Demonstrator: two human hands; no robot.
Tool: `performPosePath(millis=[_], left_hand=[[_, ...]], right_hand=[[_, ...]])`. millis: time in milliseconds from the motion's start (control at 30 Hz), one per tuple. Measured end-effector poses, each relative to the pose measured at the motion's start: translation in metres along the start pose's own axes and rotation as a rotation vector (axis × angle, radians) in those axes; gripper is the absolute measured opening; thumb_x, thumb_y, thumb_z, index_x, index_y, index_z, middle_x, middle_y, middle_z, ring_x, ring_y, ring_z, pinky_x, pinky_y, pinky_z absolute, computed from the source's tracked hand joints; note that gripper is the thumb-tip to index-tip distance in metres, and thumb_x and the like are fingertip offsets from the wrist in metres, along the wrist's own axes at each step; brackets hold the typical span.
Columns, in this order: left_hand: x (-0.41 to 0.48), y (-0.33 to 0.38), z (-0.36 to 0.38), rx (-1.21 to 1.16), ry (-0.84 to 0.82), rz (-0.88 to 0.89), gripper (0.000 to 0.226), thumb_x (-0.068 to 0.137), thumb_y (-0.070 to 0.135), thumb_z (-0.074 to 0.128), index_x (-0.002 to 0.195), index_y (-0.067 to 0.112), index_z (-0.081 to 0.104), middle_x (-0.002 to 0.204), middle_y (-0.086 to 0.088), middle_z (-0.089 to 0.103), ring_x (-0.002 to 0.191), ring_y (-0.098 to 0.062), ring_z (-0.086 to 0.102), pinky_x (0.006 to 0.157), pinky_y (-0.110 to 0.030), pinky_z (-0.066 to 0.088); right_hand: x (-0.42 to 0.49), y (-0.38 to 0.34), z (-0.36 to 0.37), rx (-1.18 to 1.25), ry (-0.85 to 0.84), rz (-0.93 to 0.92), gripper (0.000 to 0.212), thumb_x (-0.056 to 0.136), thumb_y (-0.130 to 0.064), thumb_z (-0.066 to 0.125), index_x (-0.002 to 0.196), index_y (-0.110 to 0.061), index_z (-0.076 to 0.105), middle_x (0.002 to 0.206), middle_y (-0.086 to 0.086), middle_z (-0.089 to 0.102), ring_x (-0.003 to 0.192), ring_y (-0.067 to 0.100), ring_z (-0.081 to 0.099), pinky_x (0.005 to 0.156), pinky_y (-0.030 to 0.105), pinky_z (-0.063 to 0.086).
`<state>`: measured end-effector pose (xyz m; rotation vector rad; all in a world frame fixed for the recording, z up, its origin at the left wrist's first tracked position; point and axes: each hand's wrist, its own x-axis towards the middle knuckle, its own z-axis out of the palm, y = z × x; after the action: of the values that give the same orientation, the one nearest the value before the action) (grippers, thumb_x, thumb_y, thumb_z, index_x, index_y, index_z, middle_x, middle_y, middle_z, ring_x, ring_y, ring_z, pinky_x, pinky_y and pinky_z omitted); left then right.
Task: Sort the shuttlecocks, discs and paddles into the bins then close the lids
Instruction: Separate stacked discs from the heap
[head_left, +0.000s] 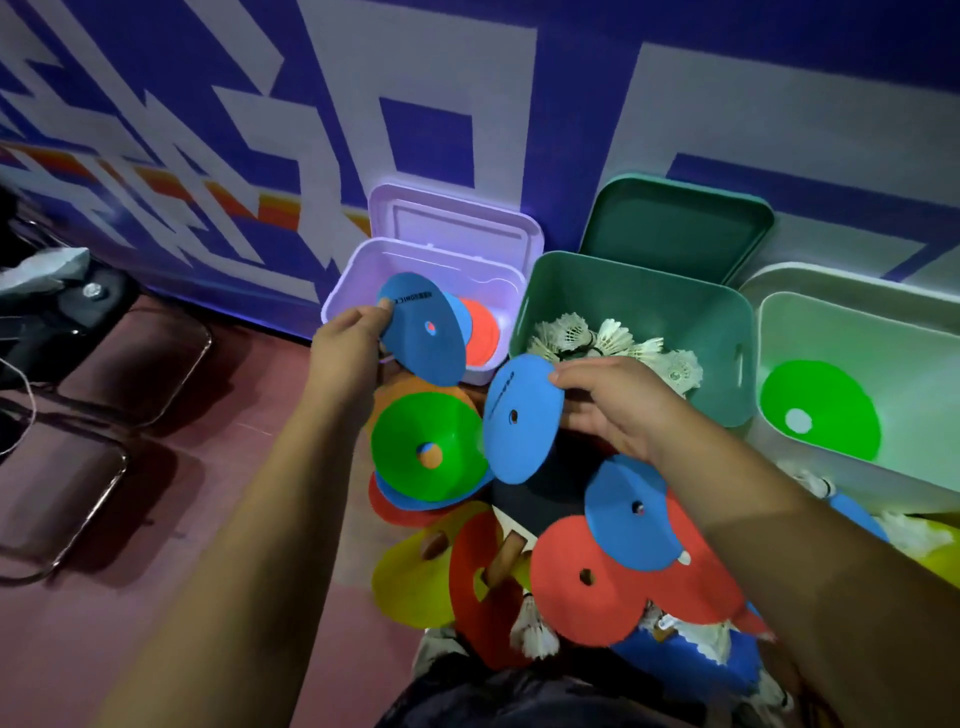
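Blue discs (422, 327), lilac bin (353, 275), teal bin (623, 280), blue-and-white wall (467, 78).

1. My left forearm (249, 519) is bare and runs up from the lower left edge, slanting toward the middle.
2. My left grip (350, 338) sits at its end, thumb and fingertips pinching the left rim of a blue round plastic disc (423, 330), which it holds tilted.
3. My right forearm (769, 545), also bare, comes in from the lower right corner, slanting up and inward.
4. My right grip (618, 410) is lower than the left and to its right, with the back of the hand toward the camera. Its fingers curl over the upper right edge of a second blue round plastic disc (522, 418).
5. The two grips are apart.
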<state>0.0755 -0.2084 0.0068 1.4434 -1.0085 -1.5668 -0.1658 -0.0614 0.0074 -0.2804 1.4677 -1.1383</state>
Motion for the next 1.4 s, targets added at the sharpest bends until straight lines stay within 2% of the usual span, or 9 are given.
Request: performPosePath(millis=[200, 300, 400, 533, 1000, 1100, 1233, 1300, 1400], left_hand=[[0.067, 0.008, 0.001, -0.034, -0.008, -0.107, 0.018, 0.103, 0.024, 0.063, 0.106, 0.008, 0.070, 0.081, -0.006, 0.075, 0.077, -0.019, 0.076, 0.077, -0.037, 0.065], [0.094, -0.010, -0.006, 0.177, 0.020, -0.189, 0.021, 0.091, 0.025, 0.066, 0.093, 0.005, 0.070, 0.077, -0.011, 0.063, 0.065, -0.025, 0.061, 0.073, -0.036, 0.054], [0.098, -0.026, -0.015, 0.294, -0.008, -0.244, 0.009, 0.086, 0.016, 0.064, 0.078, 0.012, 0.062, 0.077, -0.012, 0.060, 0.076, -0.027, 0.059, 0.075, -0.041, 0.055], [0.087, -0.044, -0.023, 0.288, -0.087, -0.276, 0.009, 0.097, 0.012, 0.061, 0.104, 0.008, 0.067, 0.090, -0.012, 0.067, 0.073, -0.025, 0.069, 0.070, -0.036, 0.057], [0.063, -0.058, -0.054, 0.361, -0.206, -0.235, 0.017, 0.099, 0.016, 0.057, 0.094, 0.007, 0.071, 0.096, -0.013, 0.073, 0.082, -0.030, 0.069, 0.079, -0.040, 0.056], [0.062, -0.059, -0.064, 0.410, -0.224, -0.215, 0.019, 0.101, 0.019, 0.057, 0.095, 0.008, 0.072, 0.100, -0.015, 0.075, 0.083, -0.030, 0.070, 0.078, -0.041, 0.056], [0.058, -0.061, -0.077, 0.449, -0.218, -0.209, 0.018, 0.102, 0.016, 0.055, 0.098, 0.009, 0.071, 0.100, -0.013, 0.074, 0.083, -0.029, 0.069, 0.077, -0.038, 0.055], [0.056, -0.064, -0.081, 0.474, -0.216, -0.216, 0.018, 0.103, 0.017, 0.055, 0.099, 0.009, 0.070, 0.101, -0.012, 0.075, 0.087, -0.029, 0.070, 0.079, -0.040, 0.056], [0.053, -0.073, -0.086, 0.576, -0.205, -0.209, 0.017, 0.100, 0.022, 0.059, 0.097, 0.011, 0.071, 0.097, -0.013, 0.076, 0.089, -0.031, 0.072, 0.080, -0.043, 0.058]], right_hand=[[0.014, -0.015, 0.027, 0.098, 0.036, -0.019, 0.022, 0.097, 0.006, 0.061, 0.117, 0.002, 0.069, 0.103, 0.021, 0.078, 0.080, 0.033, 0.076, 0.078, 0.046, 0.067], [0.021, -0.014, 0.032, 0.112, 0.071, -0.028, 0.022, 0.097, 0.005, 0.060, 0.118, 0.000, 0.069, 0.101, 0.020, 0.078, 0.077, 0.031, 0.076, 0.080, 0.046, 0.066], [0.026, -0.009, 0.036, 0.108, 0.115, -0.031, 0.018, 0.099, 0.007, 0.057, 0.110, -0.002, 0.067, 0.094, 0.019, 0.077, 0.073, 0.028, 0.074, 0.082, 0.047, 0.063], [0.030, 0.000, 0.042, 0.123, 0.147, -0.044, 0.019, 0.098, 0.005, 0.058, 0.114, -0.002, 0.066, 0.095, 0.017, 0.078, 0.074, 0.029, 0.075, 0.073, 0.041, 0.065], [0.037, -0.010, 0.096, 0.195, 0.213, -0.102, 0.024, 0.102, -0.004, 0.058, 0.124, -0.011, 0.066, 0.102, 0.013, 0.079, 0.074, 0.021, 0.076, 0.058, 0.032, 0.059], [0.044, -0.020, 0.113, 0.256, 0.186, -0.169, 0.024, 0.105, -0.002, 0.054, 0.124, -0.010, 0.065, 0.109, 0.014, 0.077, 0.085, 0.023, 0.076, 0.064, 0.034, 0.061], [0.051, -0.025, 0.132, 0.183, 0.181, -0.120, 0.013, 0.101, 0.004, 0.057, 0.110, -0.005, 0.060, 0.108, 0.015, 0.072, 0.093, 0.021, 0.074, 0.095, 0.037, 0.060], [0.052, -0.018, 0.135, 0.015, 0.192, -0.059, 0.009, 0.101, 0.001, 0.058, 0.107, -0.004, 0.063, 0.106, 0.013, 0.072, 0.100, 0.021, 0.074, 0.094, 0.036, 0.059], [0.048, 0.000, 0.132, -0.048, 0.152, -0.023, 0.026, 0.104, -0.008, 0.059, 0.129, -0.004, 0.064, 0.115, 0.013, 0.074, 0.104, 0.024, 0.075, 0.087, 0.034, 0.062]])
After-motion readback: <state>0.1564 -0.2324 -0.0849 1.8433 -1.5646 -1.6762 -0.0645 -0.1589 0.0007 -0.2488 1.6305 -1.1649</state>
